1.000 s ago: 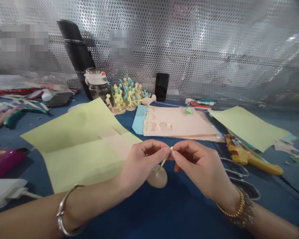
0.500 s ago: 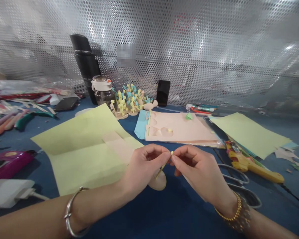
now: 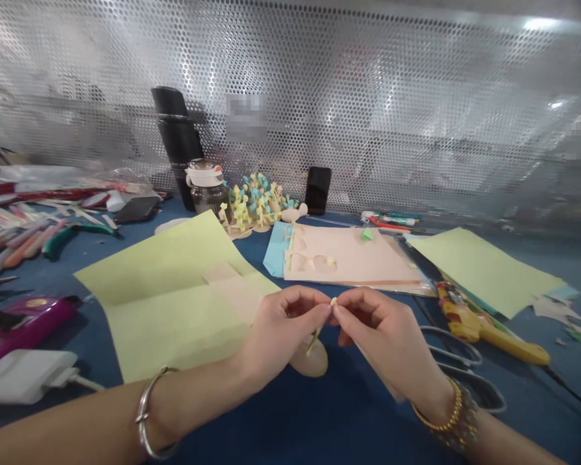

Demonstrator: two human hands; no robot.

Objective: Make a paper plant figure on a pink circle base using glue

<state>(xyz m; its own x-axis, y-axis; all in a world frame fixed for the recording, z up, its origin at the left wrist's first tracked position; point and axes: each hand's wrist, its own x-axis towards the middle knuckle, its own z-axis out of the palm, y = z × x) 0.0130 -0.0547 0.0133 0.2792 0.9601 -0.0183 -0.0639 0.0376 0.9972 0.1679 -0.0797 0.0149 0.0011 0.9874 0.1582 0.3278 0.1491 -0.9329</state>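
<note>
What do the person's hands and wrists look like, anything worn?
No sleeves or gloves: the left hand and right hand are bare, with no rings showing. The left wrist wears a silver bangle with a knot-like join; the right wears a thin gold beaded bracelet beside a wider dark beaded band.

Bright glare on perforated metal panel (image 3: 348,110) (edges bowed).

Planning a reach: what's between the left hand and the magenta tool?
In the head view, a pale green paper sheet and a strip of blue mat lie there.
</note>
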